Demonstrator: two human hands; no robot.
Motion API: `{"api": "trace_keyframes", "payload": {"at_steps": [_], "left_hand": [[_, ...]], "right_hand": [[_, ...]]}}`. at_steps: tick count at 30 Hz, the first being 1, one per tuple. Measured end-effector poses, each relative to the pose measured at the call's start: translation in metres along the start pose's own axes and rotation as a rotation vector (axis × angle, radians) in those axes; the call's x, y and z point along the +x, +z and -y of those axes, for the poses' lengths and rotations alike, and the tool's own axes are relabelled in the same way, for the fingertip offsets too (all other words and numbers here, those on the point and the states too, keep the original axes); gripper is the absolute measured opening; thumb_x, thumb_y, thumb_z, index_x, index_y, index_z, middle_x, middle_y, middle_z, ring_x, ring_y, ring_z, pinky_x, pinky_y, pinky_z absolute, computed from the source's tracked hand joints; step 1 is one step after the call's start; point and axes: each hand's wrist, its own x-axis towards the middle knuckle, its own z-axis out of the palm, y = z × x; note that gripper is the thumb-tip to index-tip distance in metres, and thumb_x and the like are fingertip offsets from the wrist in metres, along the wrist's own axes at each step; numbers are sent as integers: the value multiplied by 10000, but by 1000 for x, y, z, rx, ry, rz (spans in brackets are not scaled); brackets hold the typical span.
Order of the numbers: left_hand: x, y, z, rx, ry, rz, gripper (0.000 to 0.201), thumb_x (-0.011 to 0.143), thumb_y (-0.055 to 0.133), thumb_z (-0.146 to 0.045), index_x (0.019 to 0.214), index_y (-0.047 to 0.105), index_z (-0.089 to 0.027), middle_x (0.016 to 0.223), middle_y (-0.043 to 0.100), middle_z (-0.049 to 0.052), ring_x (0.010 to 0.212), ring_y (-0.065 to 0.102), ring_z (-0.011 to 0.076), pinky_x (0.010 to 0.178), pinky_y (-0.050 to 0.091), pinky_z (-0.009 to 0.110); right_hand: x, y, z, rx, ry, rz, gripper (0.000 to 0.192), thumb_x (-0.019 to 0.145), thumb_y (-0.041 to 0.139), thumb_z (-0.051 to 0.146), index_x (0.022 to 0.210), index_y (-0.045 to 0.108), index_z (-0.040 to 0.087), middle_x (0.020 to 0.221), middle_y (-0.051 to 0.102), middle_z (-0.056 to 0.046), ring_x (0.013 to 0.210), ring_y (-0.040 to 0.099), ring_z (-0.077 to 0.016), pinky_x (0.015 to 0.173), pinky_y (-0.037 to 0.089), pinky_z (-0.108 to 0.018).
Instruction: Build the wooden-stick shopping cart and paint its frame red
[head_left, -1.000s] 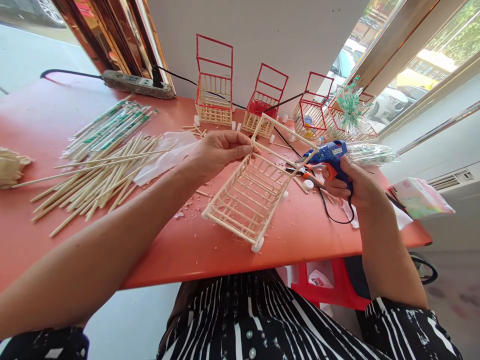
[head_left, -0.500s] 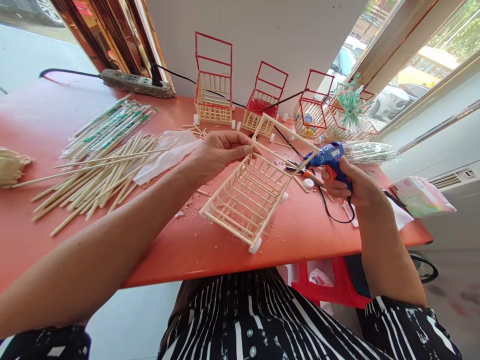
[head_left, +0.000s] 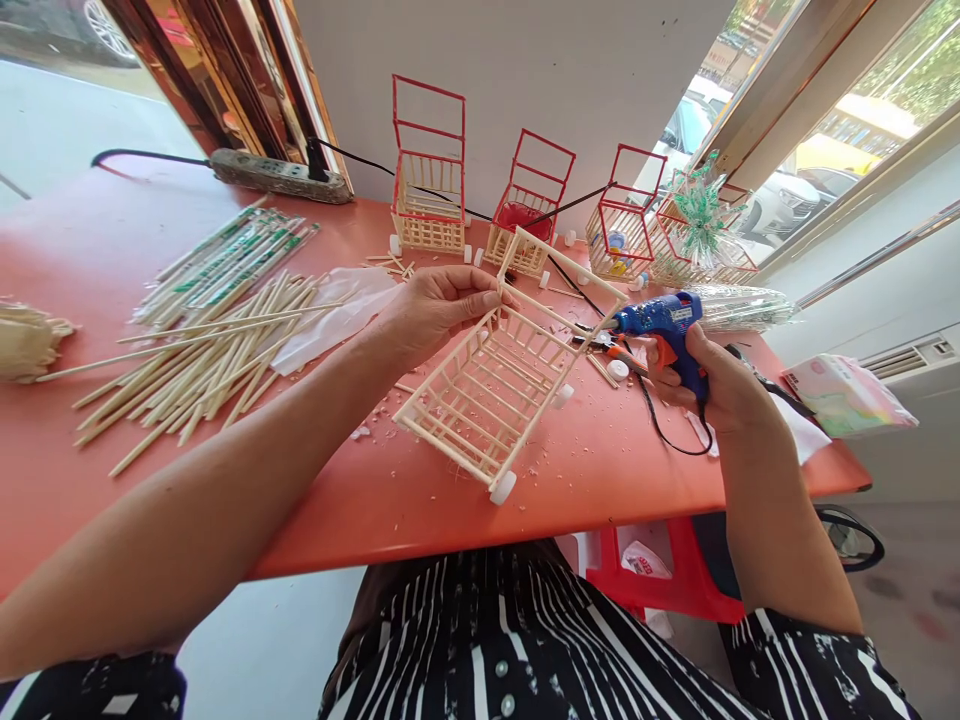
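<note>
Four red-framed carts (head_left: 430, 175) are standing beyond the hands, one unpainted cart (head_left: 487, 385) is sitting between them. One glue gun (head_left: 664, 320), one power strip (head_left: 281, 175) and two stick piles (head_left: 202, 350) are lying around.

An orange bench (head_left: 112, 250) carries loose wooden sticks (head_left: 202, 350) at left, a power strip (head_left: 281, 177) at the far edge, red-framed stick carts (head_left: 525, 215) far right, and scattered shavings (head_left: 375, 425) near.

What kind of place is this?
Probably a small home craft workspace by a window: an orange table strewn with bamboo sticks, finished red-framed mini carts along the wall, and a glue gun in use.
</note>
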Motion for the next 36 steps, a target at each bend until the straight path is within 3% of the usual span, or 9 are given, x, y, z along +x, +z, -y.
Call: {"api": "trace_keyframes", "payload": {"at_steps": [2, 5, 8, 15, 26, 36], "left_hand": [[1, -3, 2, -27, -3, 2, 182, 808, 902, -287, 775, 774, -162, 750, 736, 43, 675, 677, 139, 728, 556, 286], [4, -8, 8, -42, -13, 18, 211, 799, 914, -314, 783, 773, -158, 762, 745, 41, 658, 667, 125, 693, 546, 261], [6, -14, 12, -66, -43, 22, 240, 786, 924, -347, 789, 768, -164, 780, 753, 40, 679, 682, 126, 712, 556, 259], [1, -16, 6, -80, -69, -8, 273, 769, 937, -403, 800, 782, -180, 804, 748, 32, 720, 679, 120, 758, 564, 251], [-1, -15, 6, -95, -105, -67, 227, 813, 903, -375, 769, 771, -196, 823, 747, 34, 727, 704, 137, 782, 603, 282], [-1, -18, 7, -68, -97, -34, 306, 751, 939, -445, 810, 777, -192, 818, 741, 32, 742, 708, 146, 777, 594, 286]], "right_hand": [[-1, -1, -3, 147, 92, 108, 615, 926, 555, 782, 893, 655, 176, 635, 533, 1, 420, 281, -65, 419, 164, -277], [-2, 1, -8, 257, 149, 194, 604, 899, 600, 790, 929, 674, 191, 543, 459, 30, 427, 269, -75, 423, 123, -267], [0, 10, -7, 305, 137, 206, 584, 857, 662, 789, 898, 668, 206, 527, 467, 29, 425, 283, -82, 414, 126, -263], [3, 32, 9, 485, 182, 194, 610, 687, 855, 746, 850, 654, 193, 749, 613, -23, 502, 402, -75, 387, 129, -229], [3, 41, 11, 574, 208, 261, 575, 762, 819, 720, 898, 653, 186, 759, 554, 5, 518, 342, -58, 379, 115, -207], [2, 41, 10, 584, 237, 288, 536, 813, 795, 684, 879, 623, 180, 738, 508, 17, 526, 292, -51, 429, 116, -206]]}}
